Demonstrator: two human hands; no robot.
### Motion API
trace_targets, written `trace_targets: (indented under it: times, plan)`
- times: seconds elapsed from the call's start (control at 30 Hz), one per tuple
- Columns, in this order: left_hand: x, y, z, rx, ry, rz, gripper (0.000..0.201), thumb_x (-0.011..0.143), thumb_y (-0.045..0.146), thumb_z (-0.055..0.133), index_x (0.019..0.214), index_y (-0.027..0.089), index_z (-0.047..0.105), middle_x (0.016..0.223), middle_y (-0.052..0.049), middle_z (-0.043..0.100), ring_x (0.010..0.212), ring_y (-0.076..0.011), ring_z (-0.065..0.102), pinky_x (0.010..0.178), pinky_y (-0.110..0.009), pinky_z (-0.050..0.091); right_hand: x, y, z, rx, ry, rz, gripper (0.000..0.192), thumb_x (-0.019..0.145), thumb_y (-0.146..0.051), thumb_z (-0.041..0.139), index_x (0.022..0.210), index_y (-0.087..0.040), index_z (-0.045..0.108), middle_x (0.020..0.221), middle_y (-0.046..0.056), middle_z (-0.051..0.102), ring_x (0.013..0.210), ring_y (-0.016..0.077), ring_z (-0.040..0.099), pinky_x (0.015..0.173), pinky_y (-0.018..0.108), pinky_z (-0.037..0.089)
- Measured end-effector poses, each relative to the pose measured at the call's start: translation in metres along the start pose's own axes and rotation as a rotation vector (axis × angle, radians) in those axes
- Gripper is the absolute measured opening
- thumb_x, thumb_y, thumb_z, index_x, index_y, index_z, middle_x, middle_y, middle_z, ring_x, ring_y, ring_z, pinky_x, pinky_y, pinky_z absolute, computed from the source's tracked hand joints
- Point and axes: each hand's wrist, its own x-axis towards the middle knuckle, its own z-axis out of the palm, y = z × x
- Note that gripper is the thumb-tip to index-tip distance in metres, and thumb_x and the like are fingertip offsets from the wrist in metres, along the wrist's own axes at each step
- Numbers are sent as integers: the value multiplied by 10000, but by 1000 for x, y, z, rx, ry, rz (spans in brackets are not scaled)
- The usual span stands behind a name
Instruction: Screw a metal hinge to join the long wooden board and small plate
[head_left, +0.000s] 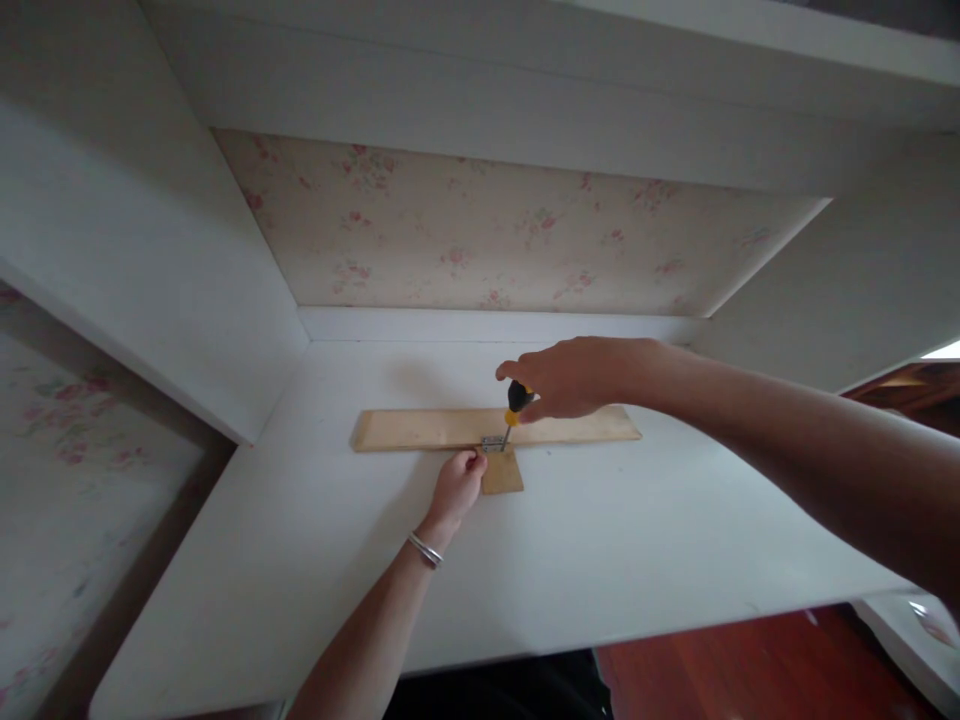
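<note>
A long pale wooden strip (420, 428) lies across the white shelf surface (300, 540). A small wooden block (503, 474) sits against its near edge, joined by a small metal hinge (491, 443). My right hand (566, 378) grips a screwdriver with a black and yellow handle (517, 400), held upright with its tip on the hinge. My left hand (457, 486) pinches at the hinge's left edge beside the small block. A thin bracelet is on my left wrist.
The white shelf sits in an alcove with a floral wallpaper back wall (480, 230), white side panels left and right and a white top. A red-brown wooden floor (750, 665) shows below the shelf's front edge at the right.
</note>
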Motion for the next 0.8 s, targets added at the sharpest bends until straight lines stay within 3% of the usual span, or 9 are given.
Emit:
trace_targets:
  times: [0.07,0.13,0.2,0.27,0.37,0.43,0.53,0.7,0.8]
  plan:
    - [-1,0,-1,29,-1,-2,286,831,395,451,710,159,557,537,34,460,453,-81,417,453,-210,229,0,1,1,-26,12,-68,476,802,-382,533,1264,-282,476,1083,110,622,835,249,612,643,343,413]
    - [-1,0,-1,59,-1,3,284,837,396,440,715,165,552,528,32,471,449,-85,430,451,-210,228,2,-2,3,-71,27,-32,376,836,-386,474,1166,-228,561,1010,137,636,847,266,610,652,359,414]
    - [-1,-1,-2,80,2,13,275,840,392,435,729,168,551,532,30,487,453,-88,441,453,-208,232,5,-4,5,-96,39,64,475,861,-512,372,1072,-163,615,951,184,639,885,317,602,666,399,416]
    - [-1,-1,-2,92,1,18,276,843,390,430,729,169,551,533,28,492,454,-89,447,454,-207,236,5,-5,5,-80,53,110,609,842,-617,315,1096,-145,605,960,204,637,907,344,596,676,422,415]
    - [-1,-3,-3,102,-7,25,283,844,388,424,712,169,546,531,26,492,455,-90,452,455,-206,241,0,-2,5,-20,31,17,580,798,-586,455,1252,-227,494,1048,152,632,892,304,607,666,381,417]
    - [-1,-4,-2,110,-2,36,269,839,377,434,709,169,543,534,27,493,460,-88,453,459,-205,241,-2,-1,5,-22,22,-46,509,796,-481,518,1254,-261,487,1059,123,632,880,271,610,662,351,413]
    - [-2,-5,-1,111,5,56,249,835,364,441,713,170,539,543,30,492,468,-85,449,461,-202,236,1,-5,7,-74,56,13,465,820,-519,456,1127,-197,591,978,157,646,868,287,612,662,365,419]
    - [-3,-4,-2,81,-5,49,239,835,358,440,712,173,526,548,35,492,462,-80,441,456,-195,249,9,-17,8,-92,126,143,682,827,-667,263,939,-138,679,927,207,647,936,341,597,713,421,421]
    - [-5,-2,-3,70,-18,36,238,832,355,442,708,170,525,542,36,487,453,-79,440,448,-192,254,4,-15,6,-56,89,110,654,782,-682,375,1106,-166,614,973,183,649,906,327,608,696,407,425]
